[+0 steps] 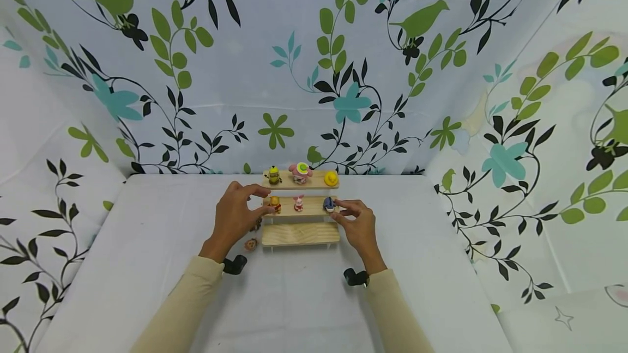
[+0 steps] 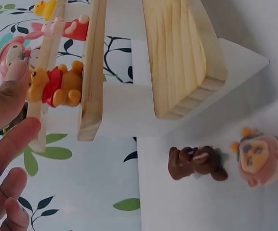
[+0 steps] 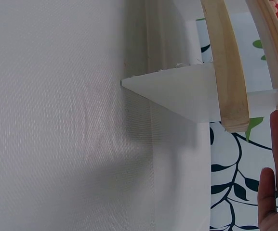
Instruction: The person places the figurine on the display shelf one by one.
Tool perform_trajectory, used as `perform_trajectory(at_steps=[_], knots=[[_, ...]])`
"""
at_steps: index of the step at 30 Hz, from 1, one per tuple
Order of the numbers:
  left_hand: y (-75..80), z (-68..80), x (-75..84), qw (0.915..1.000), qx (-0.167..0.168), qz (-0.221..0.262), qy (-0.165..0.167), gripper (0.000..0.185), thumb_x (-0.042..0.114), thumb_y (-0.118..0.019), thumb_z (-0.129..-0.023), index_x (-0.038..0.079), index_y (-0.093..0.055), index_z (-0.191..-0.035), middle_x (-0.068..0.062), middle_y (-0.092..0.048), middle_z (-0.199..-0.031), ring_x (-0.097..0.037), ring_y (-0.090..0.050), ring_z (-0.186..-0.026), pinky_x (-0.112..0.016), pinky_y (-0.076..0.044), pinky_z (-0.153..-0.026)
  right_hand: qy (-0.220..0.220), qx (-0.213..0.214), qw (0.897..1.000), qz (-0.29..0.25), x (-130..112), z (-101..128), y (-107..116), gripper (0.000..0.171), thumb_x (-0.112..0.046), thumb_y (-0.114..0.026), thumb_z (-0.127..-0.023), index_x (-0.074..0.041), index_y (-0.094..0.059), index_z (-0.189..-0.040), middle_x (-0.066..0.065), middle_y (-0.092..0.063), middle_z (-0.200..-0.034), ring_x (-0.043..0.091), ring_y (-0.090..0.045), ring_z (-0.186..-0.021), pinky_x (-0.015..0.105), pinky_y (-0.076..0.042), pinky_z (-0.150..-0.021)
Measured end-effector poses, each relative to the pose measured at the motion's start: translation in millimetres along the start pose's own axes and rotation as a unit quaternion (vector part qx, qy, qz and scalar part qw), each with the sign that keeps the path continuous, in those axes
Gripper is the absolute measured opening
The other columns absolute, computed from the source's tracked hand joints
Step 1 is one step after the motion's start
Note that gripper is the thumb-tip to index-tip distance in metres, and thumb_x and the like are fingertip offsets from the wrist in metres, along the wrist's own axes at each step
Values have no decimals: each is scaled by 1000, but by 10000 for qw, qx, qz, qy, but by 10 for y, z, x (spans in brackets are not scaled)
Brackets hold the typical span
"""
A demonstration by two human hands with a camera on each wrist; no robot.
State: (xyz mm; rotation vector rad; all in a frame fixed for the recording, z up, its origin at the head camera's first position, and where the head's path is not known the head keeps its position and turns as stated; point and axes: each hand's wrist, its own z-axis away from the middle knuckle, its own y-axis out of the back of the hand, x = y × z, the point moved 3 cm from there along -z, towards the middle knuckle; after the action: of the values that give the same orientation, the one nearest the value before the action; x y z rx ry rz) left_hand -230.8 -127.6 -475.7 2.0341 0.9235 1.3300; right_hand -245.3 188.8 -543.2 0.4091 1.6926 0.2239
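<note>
**Here, two figurines are touched on the middle step**

The small yellow bear figurine in a red shirt (image 1: 275, 204) is pinched by the left hand (image 1: 234, 218) on the middle step of the three-tier wooden stand (image 1: 300, 234). The little blue-grey figurine (image 1: 328, 204), at that step's other end, is met by the right hand (image 1: 358, 225), whose fingers lie relaxed and nearly straight.
</note>
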Motion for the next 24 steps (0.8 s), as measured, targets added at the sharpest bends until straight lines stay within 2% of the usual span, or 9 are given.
perform_trajectory(at_steps=[5,12,19,24], knots=[[93,76,-78,9998,-18,44,217,42,30,-95,-80,17,-80,-116,-3,-80,-109,-20,-51,-91,-35,-43,-71,28,-9,10000,-75,1,1,1,35,-16,-88,-87,-18,-82,-121,3,-73,-121,24,-73,-102,29,-62,-86],[124,233,-226,9989,-234,-46,414,38,27,-95,-81,17,-81,-115,-3,-79,-105,-22,-54,-92,-35,-45,-73,160,49,9997,-155,-8,-1,17,33,-15,-88,-87,-18,-82,-120,4,-73,-119,24,-74,-99,48,-59,-96],[68,453,-392,9969,-402,-94,671,36,28,-95,-81,16,-81,-113,-4,-73,-101,-30,-61,-97,-40,-50,-75,141,36,9998,-161,7,-6,9,35,-14,-88,-87,-18,-82,-121,3,-73,-120,20,-73,-98,48,-60,-96],[-27,575,-510,9943,-552,-197,888,33,28,-95,-81,18,-82,-110,-5,-74,-101,-27,-61,-95,-40,-51,-73,108,23,9998,-186,12,-7,-2,35,-14,-87,-87,-19,-82,-121,2,-73,-120,20,-73,-99,49,-60,-96]])
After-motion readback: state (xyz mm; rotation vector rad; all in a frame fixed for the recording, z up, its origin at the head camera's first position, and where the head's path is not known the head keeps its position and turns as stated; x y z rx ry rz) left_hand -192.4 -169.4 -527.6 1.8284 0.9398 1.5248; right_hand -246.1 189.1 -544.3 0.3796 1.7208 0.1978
